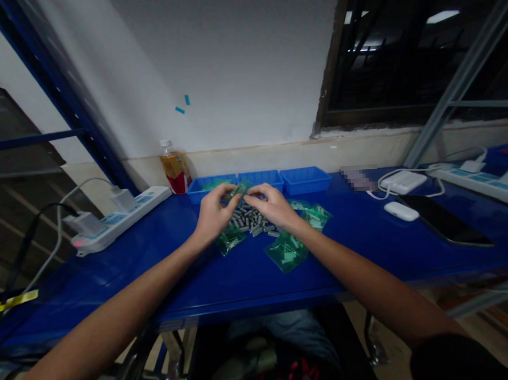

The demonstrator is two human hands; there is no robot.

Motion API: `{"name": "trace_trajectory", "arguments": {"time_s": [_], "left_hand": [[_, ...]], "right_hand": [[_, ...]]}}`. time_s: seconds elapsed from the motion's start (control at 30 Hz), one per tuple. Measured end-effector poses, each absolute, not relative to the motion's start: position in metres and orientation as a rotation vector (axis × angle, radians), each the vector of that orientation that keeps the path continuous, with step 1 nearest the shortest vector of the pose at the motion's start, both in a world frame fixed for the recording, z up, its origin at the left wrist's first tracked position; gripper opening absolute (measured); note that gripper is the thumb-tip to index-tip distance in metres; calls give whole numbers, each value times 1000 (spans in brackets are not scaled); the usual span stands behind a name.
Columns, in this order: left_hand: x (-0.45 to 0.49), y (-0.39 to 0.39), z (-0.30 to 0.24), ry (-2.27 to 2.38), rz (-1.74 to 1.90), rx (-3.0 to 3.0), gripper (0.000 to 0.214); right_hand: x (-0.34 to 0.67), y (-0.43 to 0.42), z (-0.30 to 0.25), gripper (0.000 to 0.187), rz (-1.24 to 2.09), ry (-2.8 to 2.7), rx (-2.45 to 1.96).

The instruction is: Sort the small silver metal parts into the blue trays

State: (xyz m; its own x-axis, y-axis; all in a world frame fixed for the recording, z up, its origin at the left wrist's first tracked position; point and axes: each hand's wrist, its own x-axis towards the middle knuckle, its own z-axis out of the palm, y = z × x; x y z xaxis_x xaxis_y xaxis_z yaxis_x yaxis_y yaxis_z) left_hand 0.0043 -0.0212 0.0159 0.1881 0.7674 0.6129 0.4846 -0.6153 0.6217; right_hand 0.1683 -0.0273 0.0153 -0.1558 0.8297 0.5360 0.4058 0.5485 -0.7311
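My left hand (215, 210) is curled with its fingertips pinched on a small green plastic bag (238, 190), held just above a heap of several small grey metal cylinders (250, 219) on the blue table (155, 265). My right hand (270, 205) is beside it, fingers bent, thumb and forefinger pinched near the bag's edge over the heap. What the right fingers hold is too small to make out. More green bags lie around: one under my left wrist (230, 239), one by my right forearm (286, 253), several to the right (313, 214).
Three shallow blue trays (304, 179) stand in a row behind the heap. A drink bottle (174, 167) and a white power strip (118, 215) are at left. A white charger (402, 181), a white case (400, 210) and a dark phone (445, 219) lie at right.
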Motion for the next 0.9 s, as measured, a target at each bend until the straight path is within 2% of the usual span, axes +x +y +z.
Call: {"name": "trace_trajectory", "arguments": {"time_s": [0.1, 0.17, 0.27, 0.43, 0.53, 0.7, 0.77, 0.83, 0.9], "left_hand": [[5, -28, 10, 1174, 1291, 2642, 20], [7, -30, 8, 1111, 1223, 2773, 26], [11, -31, 10, 1113, 1206, 2613, 31], [10, -28, 15, 1099, 1197, 1723, 47], [3, -20, 17, 1012, 1167, 1396, 40], [-23, 33, 32, 1232, 1223, 1614, 22], [-36, 64, 41, 1542, 1246, 1786, 29], [-46, 92, 46, 1852, 1090, 1965, 40], [-51, 113, 45, 1924, 988, 2011, 41]], "right_hand": [[168, -21, 14, 30, 931, -1590, -1079], [169, -18, 12, 26, 975, -1499, -1122], [171, -16, 10, 23, 800, -1496, -1151], [173, -24, 9, 23, 283, -1799, -1030], [169, -30, 9, 28, 137, -1987, -923], [170, -33, 12, 29, 47, -2059, -917], [175, -30, 15, 27, 13, -2022, -955], [181, -25, 17, 23, -10, -1986, -992], [187, -21, 17, 21, -20, -1968, -1037]]}}
